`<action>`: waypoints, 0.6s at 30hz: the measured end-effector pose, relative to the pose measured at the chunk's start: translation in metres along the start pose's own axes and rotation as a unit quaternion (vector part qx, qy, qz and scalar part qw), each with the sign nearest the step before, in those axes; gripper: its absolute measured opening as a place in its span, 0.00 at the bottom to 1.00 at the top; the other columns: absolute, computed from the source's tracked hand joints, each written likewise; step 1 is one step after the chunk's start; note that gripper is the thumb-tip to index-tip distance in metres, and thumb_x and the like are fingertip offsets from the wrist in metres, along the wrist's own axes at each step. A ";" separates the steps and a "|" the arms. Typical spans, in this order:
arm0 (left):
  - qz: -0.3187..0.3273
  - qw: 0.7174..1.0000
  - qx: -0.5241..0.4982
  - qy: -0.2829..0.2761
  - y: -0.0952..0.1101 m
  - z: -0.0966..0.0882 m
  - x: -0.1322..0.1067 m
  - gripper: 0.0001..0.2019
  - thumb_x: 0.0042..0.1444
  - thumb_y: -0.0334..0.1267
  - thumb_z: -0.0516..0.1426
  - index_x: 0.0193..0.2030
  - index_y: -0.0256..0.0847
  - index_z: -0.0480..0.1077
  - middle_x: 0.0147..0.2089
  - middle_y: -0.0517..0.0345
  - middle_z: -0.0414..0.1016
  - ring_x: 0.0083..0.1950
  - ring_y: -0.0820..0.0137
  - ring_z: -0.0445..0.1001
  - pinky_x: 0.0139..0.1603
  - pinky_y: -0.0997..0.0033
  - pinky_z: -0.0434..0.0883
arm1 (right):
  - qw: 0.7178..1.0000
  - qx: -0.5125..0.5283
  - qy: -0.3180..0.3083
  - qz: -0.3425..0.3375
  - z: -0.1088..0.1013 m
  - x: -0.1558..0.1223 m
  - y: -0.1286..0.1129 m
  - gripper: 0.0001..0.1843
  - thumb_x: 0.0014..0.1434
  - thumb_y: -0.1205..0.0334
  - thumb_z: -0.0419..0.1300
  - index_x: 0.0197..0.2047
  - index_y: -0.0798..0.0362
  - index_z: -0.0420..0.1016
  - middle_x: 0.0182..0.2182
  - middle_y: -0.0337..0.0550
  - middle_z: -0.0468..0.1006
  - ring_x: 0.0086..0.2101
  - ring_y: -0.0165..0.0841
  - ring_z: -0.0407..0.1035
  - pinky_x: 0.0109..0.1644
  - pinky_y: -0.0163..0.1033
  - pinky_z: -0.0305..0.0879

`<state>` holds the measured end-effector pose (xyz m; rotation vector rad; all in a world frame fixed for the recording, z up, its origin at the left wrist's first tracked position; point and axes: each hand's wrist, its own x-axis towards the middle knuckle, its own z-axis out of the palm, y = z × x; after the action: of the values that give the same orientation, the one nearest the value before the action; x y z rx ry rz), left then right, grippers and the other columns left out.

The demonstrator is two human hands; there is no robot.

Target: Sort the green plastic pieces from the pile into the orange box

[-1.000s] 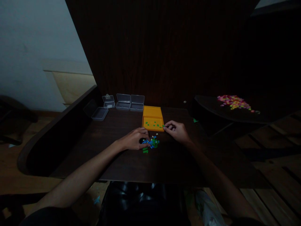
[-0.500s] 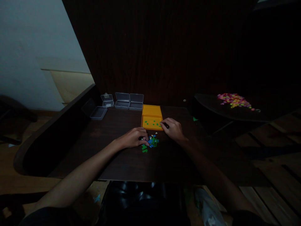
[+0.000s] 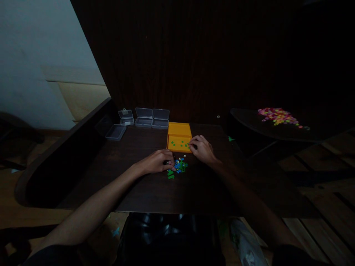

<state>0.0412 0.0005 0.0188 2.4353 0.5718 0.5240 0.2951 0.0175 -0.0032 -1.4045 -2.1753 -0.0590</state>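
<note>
In the head view, a dark wooden desk stands in a dim room, a tall dark panel along its back edge and a pale wall beyond its left side panel. Toward the back left corner sit open clear boxes. To their right, near the middle of the back edge, is a yellow box, its lid opened toward the tall panel and a few green pieces scattered inside. Between it and the front edge lies a mixed pile of blue, green and whitish bits.

The left hand is at the pile's left side, fingers curled in narrow; I cannot tell whether they hold a bit. The right hand is at the yellow box's right rim, thumb and fingertips nearly together, anything between them too small to tell.

Dark wood stretches from the pile to the front edge. Past the right edge, a dark shelf carries a colourful heap, well apart from the right hand.
</note>
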 end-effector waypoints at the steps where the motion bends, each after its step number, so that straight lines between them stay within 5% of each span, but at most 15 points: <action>1: -0.002 1.000 0.000 -0.001 0.001 -0.001 0.000 0.09 0.57 0.41 0.62 0.32 0.37 0.74 0.33 0.56 0.73 0.38 0.71 0.72 0.41 0.74 0.66 | 1.000 0.001 0.000 0.002 0.000 0.000 0.000 0.10 0.61 0.65 0.57 0.33 0.51 0.80 0.38 0.46 0.76 0.41 0.39 0.67 0.43 0.42 0.68; 9: -0.001 0.999 0.042 0.001 0.006 -0.008 -0.004 0.05 0.51 0.28 0.58 0.35 0.37 0.73 0.38 0.55 0.72 0.42 0.68 0.71 0.46 0.71 0.67 | 1.000 0.006 0.014 0.016 0.001 -0.003 0.003 0.10 0.59 0.66 0.56 0.36 0.51 0.80 0.40 0.47 0.70 0.41 0.38 0.65 0.41 0.43 0.69; 18: -0.001 0.998 0.052 -0.018 0.006 -0.009 -0.004 0.06 0.47 0.27 0.57 0.33 0.37 0.73 0.39 0.55 0.70 0.42 0.67 0.70 0.46 0.71 0.67 | 1.000 0.001 0.002 0.025 -0.001 -0.005 0.008 0.10 0.59 0.66 0.56 0.38 0.50 0.80 0.40 0.46 0.69 0.40 0.38 0.65 0.41 0.42 0.68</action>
<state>0.0349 -0.0021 0.0286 2.5370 0.6001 0.4584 0.3035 0.0167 -0.0059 -1.4546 -2.1354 -0.0421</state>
